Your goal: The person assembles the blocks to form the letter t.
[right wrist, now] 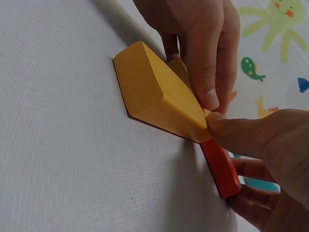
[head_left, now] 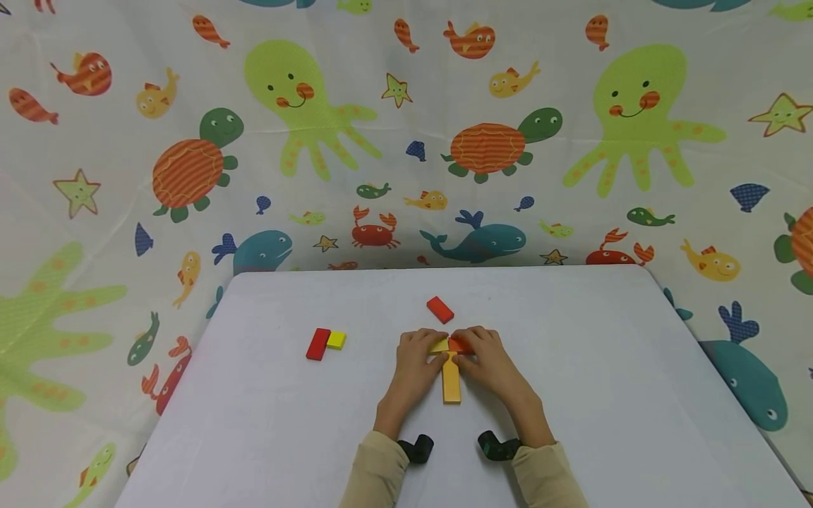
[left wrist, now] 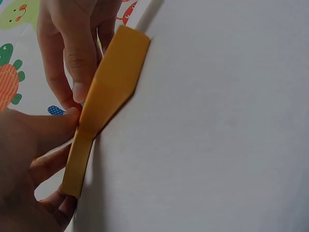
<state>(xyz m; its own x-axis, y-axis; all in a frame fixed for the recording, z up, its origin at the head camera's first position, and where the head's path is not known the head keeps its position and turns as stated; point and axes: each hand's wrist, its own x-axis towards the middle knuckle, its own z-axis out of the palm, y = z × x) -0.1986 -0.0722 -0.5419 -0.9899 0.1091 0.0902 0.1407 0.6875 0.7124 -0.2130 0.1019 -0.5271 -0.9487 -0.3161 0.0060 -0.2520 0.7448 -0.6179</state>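
Observation:
My left hand (head_left: 416, 360) pinches a small yellow block (head_left: 438, 347) between thumb and fingers; the left wrist view shows this yellow block (left wrist: 77, 169) from the side. My right hand (head_left: 489, 358) grips an orange-red block (head_left: 460, 346), whose near side faces the right wrist camera as a red block (right wrist: 221, 166). The two blocks meet end to end. A longer orange-yellow block (head_left: 452, 384) lies flat below them, its far end against their join, forming a T. Both thumbs are close together at that join. Fingers partly cover the two upper blocks.
Beyond the hands lies a tilted red block (head_left: 440, 310). To the left, another red block (head_left: 318, 344) touches a small yellow block (head_left: 336, 341). All rest on a white table (head_left: 254, 423), with a sea-animal patterned cloth (head_left: 406, 197) behind. Black wrist cameras sit on both wrists.

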